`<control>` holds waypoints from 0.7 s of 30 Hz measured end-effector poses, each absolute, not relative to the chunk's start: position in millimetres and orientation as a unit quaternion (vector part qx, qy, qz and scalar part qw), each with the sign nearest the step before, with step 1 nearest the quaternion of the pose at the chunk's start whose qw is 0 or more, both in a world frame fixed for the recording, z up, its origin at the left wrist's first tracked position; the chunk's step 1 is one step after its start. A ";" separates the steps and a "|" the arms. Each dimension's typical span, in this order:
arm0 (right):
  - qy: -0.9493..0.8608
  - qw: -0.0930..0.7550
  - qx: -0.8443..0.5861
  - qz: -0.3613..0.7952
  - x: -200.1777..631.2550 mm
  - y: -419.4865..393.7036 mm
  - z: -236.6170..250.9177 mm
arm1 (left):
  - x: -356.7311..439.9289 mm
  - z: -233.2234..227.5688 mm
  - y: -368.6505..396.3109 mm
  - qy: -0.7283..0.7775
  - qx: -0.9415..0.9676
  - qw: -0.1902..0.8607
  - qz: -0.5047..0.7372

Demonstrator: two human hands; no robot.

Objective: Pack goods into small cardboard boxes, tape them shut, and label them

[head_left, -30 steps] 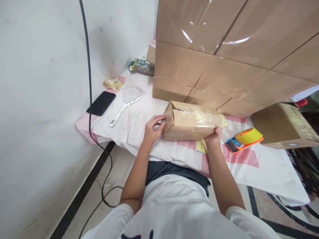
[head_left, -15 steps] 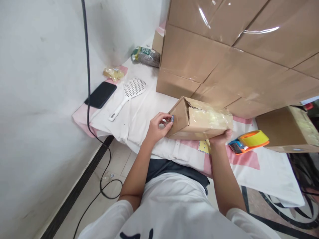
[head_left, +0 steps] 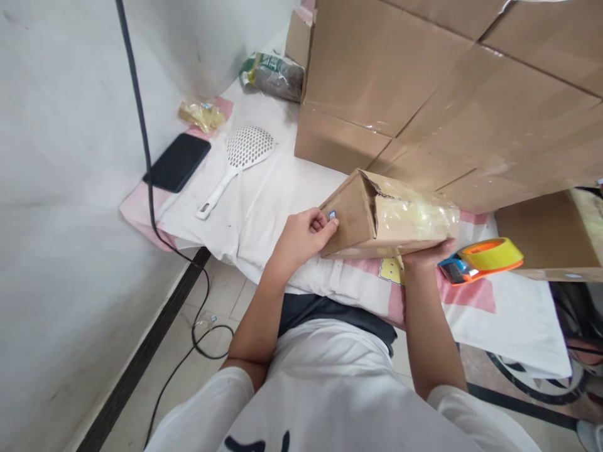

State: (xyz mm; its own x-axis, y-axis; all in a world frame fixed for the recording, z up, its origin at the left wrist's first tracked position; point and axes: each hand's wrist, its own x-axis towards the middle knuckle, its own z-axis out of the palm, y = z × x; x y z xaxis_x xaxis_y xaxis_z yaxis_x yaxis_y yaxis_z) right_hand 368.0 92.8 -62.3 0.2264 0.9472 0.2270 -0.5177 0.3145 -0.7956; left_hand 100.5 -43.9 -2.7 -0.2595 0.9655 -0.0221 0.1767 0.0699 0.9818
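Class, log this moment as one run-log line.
left hand: fingertips on taped carton end | right hand: supports carton underneath | tape dispenser: beside, untouched

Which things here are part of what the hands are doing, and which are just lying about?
In use: small taped box, left hand, right hand.
Lying about: tape dispenser, white slotted scoop, black phone, stacked cartons, food packet.

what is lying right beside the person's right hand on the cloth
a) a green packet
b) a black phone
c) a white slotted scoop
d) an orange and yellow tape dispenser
d: the tape dispenser lies just to the right of the right hand, which supports the small taped box; the white scoop, black phone and green packet all lie farther off, on the left-hand side.
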 end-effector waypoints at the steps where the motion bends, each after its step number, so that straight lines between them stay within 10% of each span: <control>1: -0.363 0.724 -0.293 0.509 368.2 92.7 -62.0 | 98.4 0.3 -44.0 0.618 0.480 0.399 0.478; 21: -0.409 0.650 -0.364 0.527 372.9 92.5 -68.5 | 67.0 -24.2 -47.8 0.583 0.528 0.469 0.402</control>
State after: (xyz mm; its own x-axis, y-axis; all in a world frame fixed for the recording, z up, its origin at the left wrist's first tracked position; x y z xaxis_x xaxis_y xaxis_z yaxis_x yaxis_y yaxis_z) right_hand 372.9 92.5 -68.5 0.1096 0.9830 0.1474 -0.3879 0.1788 -0.9042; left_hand 67.0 -47.8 -24.2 -0.0018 0.9925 -0.1224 0.2389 0.1193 0.9637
